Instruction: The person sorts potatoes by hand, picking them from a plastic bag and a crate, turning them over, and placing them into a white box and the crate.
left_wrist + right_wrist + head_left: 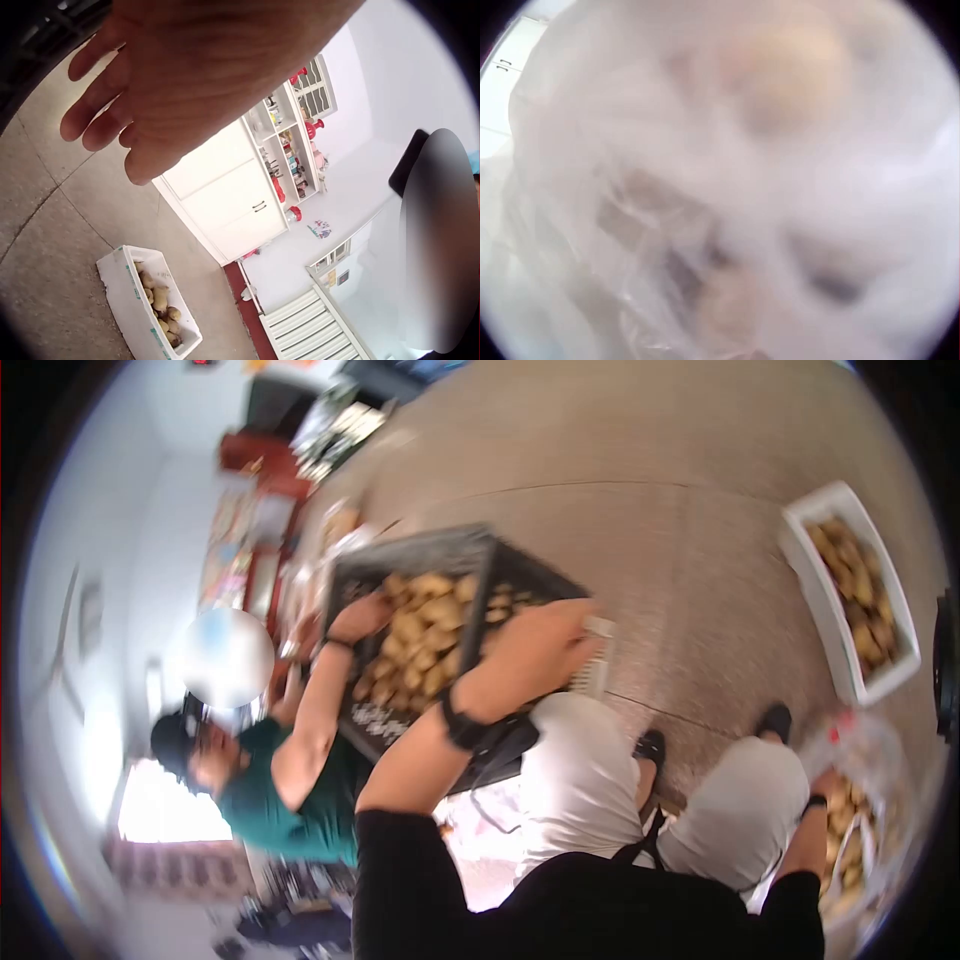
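My left hand (540,650) is over the near side of a dark plastic crate (415,555), beside a pale slotted edge (598,660). In the left wrist view its fingers (97,112) hang loosely bent with nothing in them. Tan potatoes (430,610) fill the crate, which a dark wall divides. My right hand (828,785) reaches into a clear plastic bag (885,750) of potatoes at my right side. Filmy plastic (630,247) covers the right wrist view, with a blurred tan shape (802,67) behind it; I cannot tell whether that hand grips anything.
A person in a green shirt (290,790) sits to the left, one hand (362,618) in the crate. On the tiled floor to the right stands a white foam box (840,650) holding potatoes. White cabinets (232,195) line a wall in the left wrist view.
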A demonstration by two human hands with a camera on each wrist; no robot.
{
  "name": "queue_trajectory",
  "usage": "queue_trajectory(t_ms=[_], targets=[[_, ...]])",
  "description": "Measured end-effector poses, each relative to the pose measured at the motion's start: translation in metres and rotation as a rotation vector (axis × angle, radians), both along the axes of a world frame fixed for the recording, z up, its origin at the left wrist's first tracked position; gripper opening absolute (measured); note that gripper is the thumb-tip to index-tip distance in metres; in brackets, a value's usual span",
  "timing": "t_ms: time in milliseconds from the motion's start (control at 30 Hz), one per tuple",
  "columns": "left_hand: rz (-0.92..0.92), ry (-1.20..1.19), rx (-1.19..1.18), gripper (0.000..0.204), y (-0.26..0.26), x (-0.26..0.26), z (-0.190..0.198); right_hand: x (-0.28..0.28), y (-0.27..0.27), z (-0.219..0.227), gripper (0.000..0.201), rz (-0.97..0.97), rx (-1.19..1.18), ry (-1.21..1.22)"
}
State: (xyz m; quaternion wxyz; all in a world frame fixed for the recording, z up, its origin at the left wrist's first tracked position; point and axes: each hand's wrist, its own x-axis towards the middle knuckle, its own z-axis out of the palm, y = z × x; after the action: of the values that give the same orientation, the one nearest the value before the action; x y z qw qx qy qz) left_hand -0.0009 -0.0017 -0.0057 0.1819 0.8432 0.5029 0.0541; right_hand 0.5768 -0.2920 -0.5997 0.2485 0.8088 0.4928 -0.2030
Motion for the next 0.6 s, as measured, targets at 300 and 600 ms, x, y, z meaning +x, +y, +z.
queue_trajectory(t_ms=[300, 600], targets=[[-0.085, 0.055, 0.092, 0.027, -0.005, 0.005, -0.009, -0.239, 0.237, 0.25, 0.03, -0.324, 0.306, 0.463], [-0.136, -0.04, 0.133, 0.032, -0.003, 0.01, -0.016, -0.279, 0.203, 0.361, 0.033, -0.676, 0.847, 1.08]])
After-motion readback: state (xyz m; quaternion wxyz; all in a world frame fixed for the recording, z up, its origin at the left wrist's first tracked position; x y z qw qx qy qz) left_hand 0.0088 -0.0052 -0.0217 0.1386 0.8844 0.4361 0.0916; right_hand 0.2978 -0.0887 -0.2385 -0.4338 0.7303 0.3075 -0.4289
